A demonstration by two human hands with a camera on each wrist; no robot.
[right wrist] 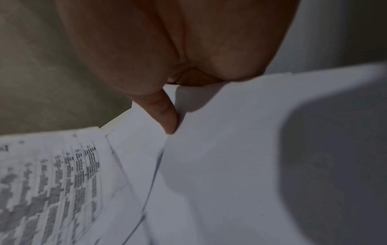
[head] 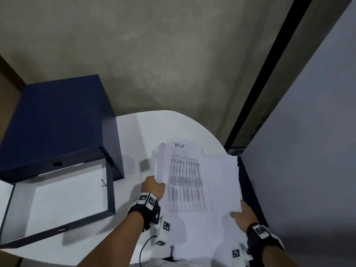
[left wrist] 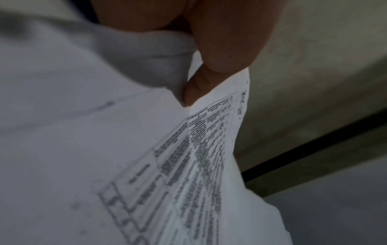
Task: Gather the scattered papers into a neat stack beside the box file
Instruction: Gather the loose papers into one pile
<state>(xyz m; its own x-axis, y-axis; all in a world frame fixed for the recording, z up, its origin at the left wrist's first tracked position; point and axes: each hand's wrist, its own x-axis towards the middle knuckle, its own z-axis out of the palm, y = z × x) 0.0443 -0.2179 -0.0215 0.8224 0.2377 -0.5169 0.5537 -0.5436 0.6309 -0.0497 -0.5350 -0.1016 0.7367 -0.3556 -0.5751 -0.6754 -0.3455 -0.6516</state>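
While the dark blue box file (head: 57,124) sits open at the left of the white round table (head: 134,132), its lid dropped toward the person, both hands hold the bundle of papers (head: 200,182) to its right, above the table's right side. From the head view, the left hand (head: 154,186) grips the bundle's left edge and the right hand (head: 241,211) takes the near right corner, thumb on top, presumably so the sheets can be squared between two sides. They are far from flush (edges fan out at the top and right). A printed table sheet (head: 185,180) with a handwritten heading lies uppermost.

At the left wrist, a thumb and fingers (left wrist: 226,41) pinch that printed sheet (left wrist: 188,165) at its edge, the paper curving away below.

At the right wrist, the right hand's fingers (right wrist: 167,116) close on blank sheets (right wrist: 220,165), one fingertip pressed between layers, likely to keep the loose ones from sliding.

My guess: tapping the edges even comes next, then laying the stack down beside the file.
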